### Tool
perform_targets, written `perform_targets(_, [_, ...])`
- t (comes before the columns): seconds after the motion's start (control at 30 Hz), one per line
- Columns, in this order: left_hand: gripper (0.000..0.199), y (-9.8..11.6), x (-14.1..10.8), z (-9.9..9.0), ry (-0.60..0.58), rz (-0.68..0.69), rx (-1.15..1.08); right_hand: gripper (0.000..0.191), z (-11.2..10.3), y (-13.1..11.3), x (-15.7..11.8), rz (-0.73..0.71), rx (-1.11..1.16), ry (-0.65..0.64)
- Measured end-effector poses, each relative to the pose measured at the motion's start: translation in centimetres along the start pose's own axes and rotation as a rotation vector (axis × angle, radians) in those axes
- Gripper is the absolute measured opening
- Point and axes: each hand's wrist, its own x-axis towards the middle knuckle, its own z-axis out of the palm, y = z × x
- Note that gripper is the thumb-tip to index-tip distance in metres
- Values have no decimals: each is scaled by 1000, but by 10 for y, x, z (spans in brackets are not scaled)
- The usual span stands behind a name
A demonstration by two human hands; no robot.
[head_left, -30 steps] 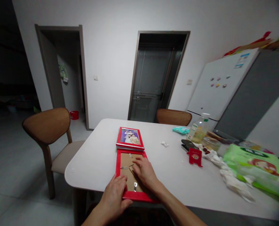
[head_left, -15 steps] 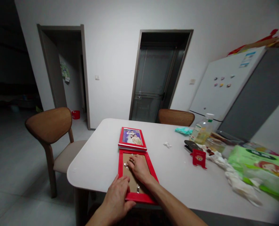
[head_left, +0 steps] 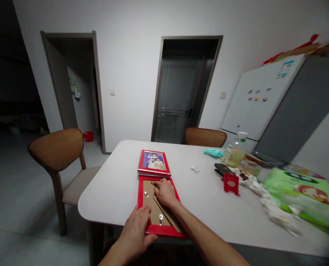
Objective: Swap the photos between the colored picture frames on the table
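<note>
A red picture frame [head_left: 141, 192] lies face down at the table's near edge, its brown backing board [head_left: 152, 212] showing. My left hand [head_left: 138, 225] grips its near left corner, thumb along the front edge and fingers over the side. Over the far part of the backing, my right hand [head_left: 164, 190] has its fingers curled with the tips at a small metal clip [head_left: 152, 183], partly covered. Two other clips show, a left clip [head_left: 147, 195] and a near clip [head_left: 160, 218]. The backing's folding stand leg [head_left: 167, 210] runs under my right wrist.
Touching the far edge is a second red frame [head_left: 140, 166] holding a photo, face up. A crumpled tissue [head_left: 194, 169], a red card stand [head_left: 231, 184], a dark phone-like object [head_left: 222, 170], a bottle [head_left: 233, 153] and a green wipes pack [head_left: 303, 192] lie rightward. Chairs [head_left: 57, 149] stand around.
My right hand has shifted from the left clip toward the far clip, and its fingers have curled in. My left hand keeps its hold on the corner. The view has shifted slightly.
</note>
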Motion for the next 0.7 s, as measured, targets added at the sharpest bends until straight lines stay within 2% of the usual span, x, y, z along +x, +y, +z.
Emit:
perform_targets(0.13, [49, -2, -1, 2, 5, 4, -15, 42, -12, 8, -18, -110, 152, -11])
perform_targets(0.23, [43, -4, 0, 4, 10, 21, -32, 35, -24, 19, -41, -277, 300, -129])
perform_targets(0.3, [41, -5, 0, 5, 19, 28, -43, 34, -31, 24, -55, -339, 295, -205])
perform_targets(0.4, [32, -4, 0, 5, 27, 18, -62, 35, -37, 26, -67, -334, 247, -257])
perform_targets(0.5, [28, -2, 0, 2, 16, 12, -71, 24, -37, 23, -69, -295, 235, -260])
perform_targets(0.7, [52, -1, 0, 1, 0, -12, -55, 14, -29, 18, -68, -295, 226, -165])
